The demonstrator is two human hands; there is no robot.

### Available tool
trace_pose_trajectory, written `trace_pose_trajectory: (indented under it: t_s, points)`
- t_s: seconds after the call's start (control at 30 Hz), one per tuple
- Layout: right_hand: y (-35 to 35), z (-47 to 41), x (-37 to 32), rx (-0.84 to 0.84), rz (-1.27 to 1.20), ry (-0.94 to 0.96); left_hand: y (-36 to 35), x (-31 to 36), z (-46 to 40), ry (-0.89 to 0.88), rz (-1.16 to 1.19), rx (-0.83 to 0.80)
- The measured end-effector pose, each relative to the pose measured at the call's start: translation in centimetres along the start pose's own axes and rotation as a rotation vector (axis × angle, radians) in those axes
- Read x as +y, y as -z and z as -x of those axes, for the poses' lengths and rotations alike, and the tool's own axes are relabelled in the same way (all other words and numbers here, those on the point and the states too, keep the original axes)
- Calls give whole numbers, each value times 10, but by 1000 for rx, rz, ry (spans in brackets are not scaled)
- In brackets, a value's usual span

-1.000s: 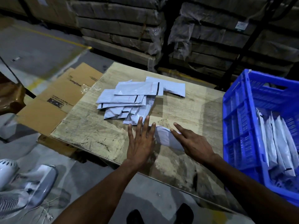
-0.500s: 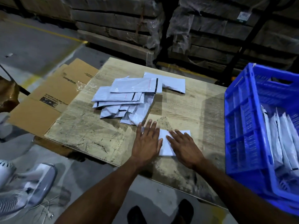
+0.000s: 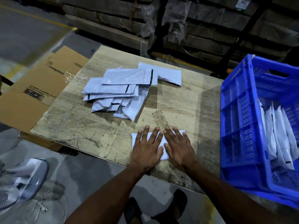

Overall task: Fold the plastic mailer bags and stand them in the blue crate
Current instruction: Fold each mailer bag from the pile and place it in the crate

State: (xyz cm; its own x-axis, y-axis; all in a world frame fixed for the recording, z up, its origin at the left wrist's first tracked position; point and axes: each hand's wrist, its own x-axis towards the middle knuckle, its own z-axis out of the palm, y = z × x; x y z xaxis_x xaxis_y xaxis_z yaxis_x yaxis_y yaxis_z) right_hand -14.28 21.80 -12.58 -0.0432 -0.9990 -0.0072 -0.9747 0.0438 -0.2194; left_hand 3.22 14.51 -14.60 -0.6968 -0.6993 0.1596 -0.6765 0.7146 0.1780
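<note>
Both hands now lie flat, fingers straight, the left hand [image 3: 146,148] and right hand [image 3: 178,147] pressing the folded mailer [image 3: 161,141] onto the tabletop [image 3: 100,135]; a second ago it still bulged. The crease looks set, ready for the blue crate [image 3: 236,126] alongside.

1. A worn wooden desk [image 3: 84,126] with a scuffed, stained top.
2. Flattened cardboard boxes [image 3: 37,88] lie along the desk's left edge, partly under it, with printed lettering showing.
3. A white fan [image 3: 21,181] lies on the grey floor at lower left, its cord [image 3: 42,206] loose beside it.
4. Plastic-wrapped stacked pallets [image 3: 161,21] fill the background.
5. Dark sandals [image 3: 178,202] show below the desk's near edge.
</note>
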Motion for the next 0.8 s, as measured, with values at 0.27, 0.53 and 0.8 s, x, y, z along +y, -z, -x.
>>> trace_pose_trajectory:
  t_s: [0.27,0.53,0.8]
  points:
    - [1,12,20,-84,24,-97,5,-1,2,2,-22,-64]
    - [12,9,13,-159,50,-137,5,0,1,18,-28,-106]
    - [-1,0,10,-22,-82,47,5,0,1,7,-28,-94]
